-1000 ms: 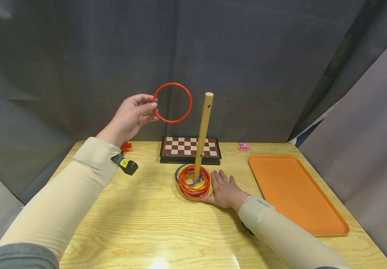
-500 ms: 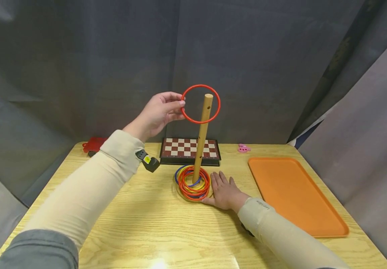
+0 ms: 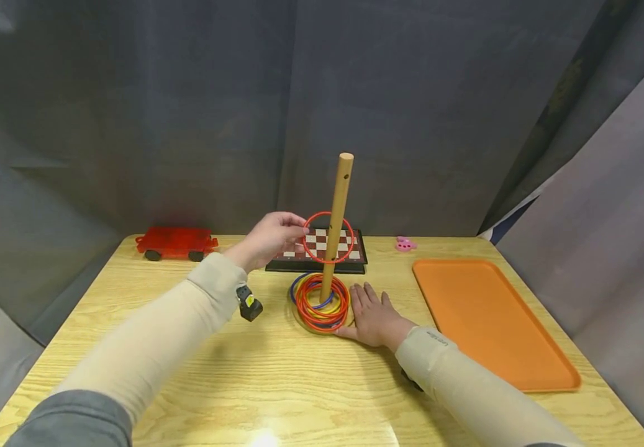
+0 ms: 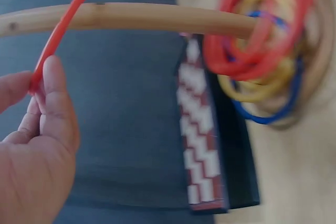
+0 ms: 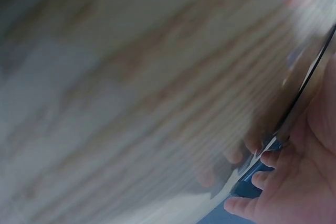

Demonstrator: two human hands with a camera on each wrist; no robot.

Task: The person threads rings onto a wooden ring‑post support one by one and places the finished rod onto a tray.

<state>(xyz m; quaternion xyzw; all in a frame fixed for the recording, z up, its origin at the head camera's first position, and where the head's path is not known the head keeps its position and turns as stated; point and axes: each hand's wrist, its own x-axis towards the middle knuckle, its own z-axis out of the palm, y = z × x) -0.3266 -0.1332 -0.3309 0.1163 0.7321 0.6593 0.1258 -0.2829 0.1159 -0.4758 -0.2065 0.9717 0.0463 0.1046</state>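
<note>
My left hand [image 3: 271, 239] pinches a red ring [image 3: 322, 262] at its left side between thumb and fingers. The ring is around the upright wooden peg [image 3: 340, 198], partway down its length; in the left wrist view the ring [image 4: 59, 27] appears nearly edge-on across the peg. Around the foot of the peg lies a loose pile of red, yellow and blue rings [image 3: 306, 305] on a round base. My right hand [image 3: 374, 316] rests with fingers spread at the right side of that base, thumb at its front edge. The right wrist view shows part of the palm and fingers.
A folded chessboard box [image 3: 355, 248] lies behind the peg. A red toy cart [image 3: 176, 243] stands at the back left, a small pink toy [image 3: 405, 244] at the back right. An orange tray [image 3: 489, 323] lies at the right of the wooden table [image 3: 277, 385], with grey curtains behind.
My left hand has carried the red ring rightward to the peg, then down along it. The red cart has come fully into sight. My right hand has stayed in place.
</note>
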